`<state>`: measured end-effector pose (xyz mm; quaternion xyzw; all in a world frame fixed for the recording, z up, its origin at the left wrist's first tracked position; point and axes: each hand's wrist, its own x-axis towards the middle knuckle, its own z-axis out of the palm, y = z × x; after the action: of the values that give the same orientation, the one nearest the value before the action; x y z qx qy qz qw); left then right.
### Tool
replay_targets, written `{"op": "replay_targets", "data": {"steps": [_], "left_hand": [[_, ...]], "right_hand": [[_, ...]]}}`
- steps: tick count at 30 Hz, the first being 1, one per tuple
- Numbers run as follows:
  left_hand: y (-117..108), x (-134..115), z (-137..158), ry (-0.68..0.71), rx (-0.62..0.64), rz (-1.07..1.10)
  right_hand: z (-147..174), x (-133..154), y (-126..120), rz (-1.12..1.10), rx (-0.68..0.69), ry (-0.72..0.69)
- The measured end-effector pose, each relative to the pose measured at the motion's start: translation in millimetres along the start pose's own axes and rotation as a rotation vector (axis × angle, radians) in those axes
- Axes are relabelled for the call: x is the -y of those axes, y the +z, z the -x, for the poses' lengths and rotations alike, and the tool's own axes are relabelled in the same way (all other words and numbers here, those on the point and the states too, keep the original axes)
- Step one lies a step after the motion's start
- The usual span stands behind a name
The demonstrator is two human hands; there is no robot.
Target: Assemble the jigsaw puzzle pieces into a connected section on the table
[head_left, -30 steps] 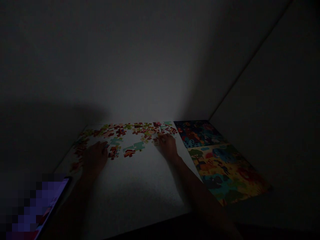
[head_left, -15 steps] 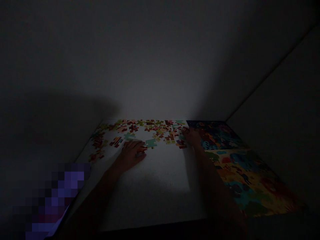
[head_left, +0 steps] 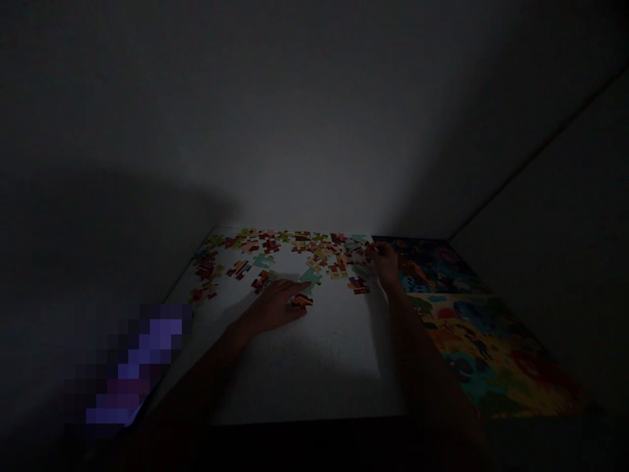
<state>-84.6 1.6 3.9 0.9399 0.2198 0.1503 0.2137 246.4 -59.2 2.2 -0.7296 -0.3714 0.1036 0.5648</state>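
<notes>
My left hand [head_left: 275, 306] lies low over the white table [head_left: 314, 367]. Between its thumb and fingers sits a red-brown and orange puzzle piece [head_left: 302, 301]. The fingertips reach a pale green puzzle piece [head_left: 311, 276] just beyond. Farther right, my right hand [head_left: 386, 263] is raised at the edge of the loose pieces, its fingers bent into a pinch. What is in that pinch is too dark and small to make out. A dark multicoloured puzzle piece [head_left: 358, 284] lies below and left of it.
Several loose puzzle pieces [head_left: 249, 246] spread along the table's far and left sides. Two colourful pictures, a dark blue one [head_left: 442, 265] and a yellow one [head_left: 491, 367], lie at the right. A wall [head_left: 304, 131] rises behind; a blurred purple patch [head_left: 147, 354] shows at left.
My left hand has shifted right, and the red-brown and orange piece has moved with it. My right hand has lifted slightly and its fingers have drawn together. The view has tilted a little.
</notes>
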Motion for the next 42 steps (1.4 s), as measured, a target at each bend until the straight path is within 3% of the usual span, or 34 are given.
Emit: {"op": "replay_targets", "data": {"steps": [5,7,11,15,21,25,37,42], "left_hand": [[-1.5,15.1,0.1,-0.020,-0.218,0.051],[-2.1,22.9,0.9,-0.064,-0.290,0.075],[-3.0,25.5,1.4,-0.108,-0.234,0.065],[-4.4,20.0,0.7,-0.087,-0.193,0.009],[0.0,2.8,-0.7,0.065,-0.048,-0.097],[2.1,-11.1,-2.4,0.145,0.067,-0.095],[-7.7,14.0,5.9,0.023,-0.053,-0.123],[-14.6,21.6,8.6,-0.055,-0.053,-0.158]], "right_hand": [[51.8,39.5,28.5,-0.204,0.819,-0.032],[69.6,45.6,46.2,-0.247,0.951,-0.043],[81.0,42.6,67.0,-0.320,0.879,-0.026],[73.1,35.7,65.4,-0.264,0.767,-0.065],[68.0,29.4,60.8,-0.149,0.752,-0.261],[73.0,31.1,62.2,-0.023,0.768,-0.310],[85.7,42.1,59.2,0.238,0.765,-0.442],[94.2,47.2,56.7,0.298,0.850,-0.514]]}}
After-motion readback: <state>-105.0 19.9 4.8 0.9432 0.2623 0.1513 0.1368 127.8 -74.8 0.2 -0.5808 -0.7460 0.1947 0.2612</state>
